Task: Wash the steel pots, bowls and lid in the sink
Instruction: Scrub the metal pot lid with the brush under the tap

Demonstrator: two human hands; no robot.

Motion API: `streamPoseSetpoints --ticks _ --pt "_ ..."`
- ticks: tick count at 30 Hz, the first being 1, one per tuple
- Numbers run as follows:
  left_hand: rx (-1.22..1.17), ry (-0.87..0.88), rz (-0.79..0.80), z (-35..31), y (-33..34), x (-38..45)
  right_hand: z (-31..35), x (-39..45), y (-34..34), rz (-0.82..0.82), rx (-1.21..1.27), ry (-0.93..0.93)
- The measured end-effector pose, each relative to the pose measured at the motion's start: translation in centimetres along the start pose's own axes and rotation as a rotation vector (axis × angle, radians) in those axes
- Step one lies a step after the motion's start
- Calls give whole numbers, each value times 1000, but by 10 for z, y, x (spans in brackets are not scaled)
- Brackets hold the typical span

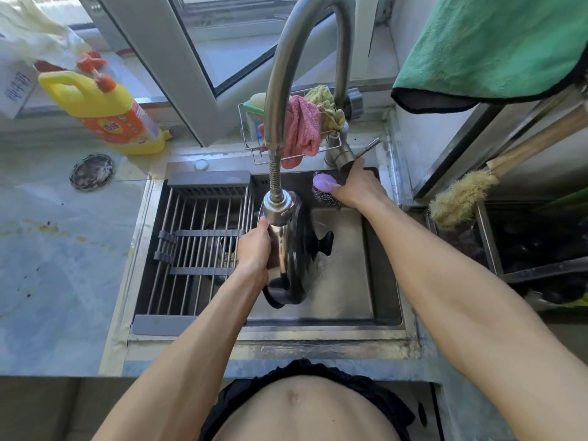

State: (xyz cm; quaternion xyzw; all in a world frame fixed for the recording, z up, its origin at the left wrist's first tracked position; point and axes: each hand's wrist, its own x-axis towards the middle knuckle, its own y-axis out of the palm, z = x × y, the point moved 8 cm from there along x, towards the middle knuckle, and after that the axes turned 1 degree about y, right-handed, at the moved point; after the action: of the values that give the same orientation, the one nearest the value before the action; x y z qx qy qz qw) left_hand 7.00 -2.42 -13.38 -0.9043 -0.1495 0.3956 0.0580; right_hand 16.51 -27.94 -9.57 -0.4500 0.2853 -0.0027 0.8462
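Two bare hands work over a stainless steel sink (385, 281). The left hand (254, 249) grips the rim of a steel lid (291, 259), fingers curled round its edge, and holds it on edge, upright, above the sink basin. The lid's black knob (324, 243) points to the right. The spray head (280, 206) of a gooseneck faucet (286, 58) sits directly over the lid's top edge; whether water is running cannot be determined.

The right hand (356, 186) is at the rear right corner of the sink, gripping a steel wool scrubber (327, 197) with a lilac plastic handle (324, 181). The same hand is just below the faucet's lever (369, 146); contact with the lever cannot be confirmed.

A sliding drain rack (197, 246) spans the left half of the sink. Dark items lie beneath it, not identifiable.

Behind the faucet, a wire caddy (254, 148) carries a pink cloth (300, 132), a yellow cloth (324, 103) and a sponge (256, 101).

On the counter (63, 249) at left stands a yellow detergent bottle (101, 113) with an orange label and orange pump; the label's characters are too small to read. A white box (16, 87) beside it bears blue Chinese characters, not legible. A round strainer (91, 171) lies on the counter near the bottle. A green towel (490, 49) hangs at upper right, and a bristle brush (458, 198) rests below it.
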Motion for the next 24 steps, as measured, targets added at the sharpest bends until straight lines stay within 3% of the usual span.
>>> streamPoseSetpoints --ticks 7,12,18,21,24 --pt "59 47 20 4 22 -5 -57 -41 22 21 9 73" --pt "449 272 115 3 63 -15 -115 -79 28 -118 200 122" --pt "636 390 432 28 111 -46 -143 -119 15 -298 329 77" --pt "621 378 591 45 127 -62 -144 -135 12 -330 324 52" --pt "762 401 696 68 143 -64 -143 -144 13 -368 319 32"
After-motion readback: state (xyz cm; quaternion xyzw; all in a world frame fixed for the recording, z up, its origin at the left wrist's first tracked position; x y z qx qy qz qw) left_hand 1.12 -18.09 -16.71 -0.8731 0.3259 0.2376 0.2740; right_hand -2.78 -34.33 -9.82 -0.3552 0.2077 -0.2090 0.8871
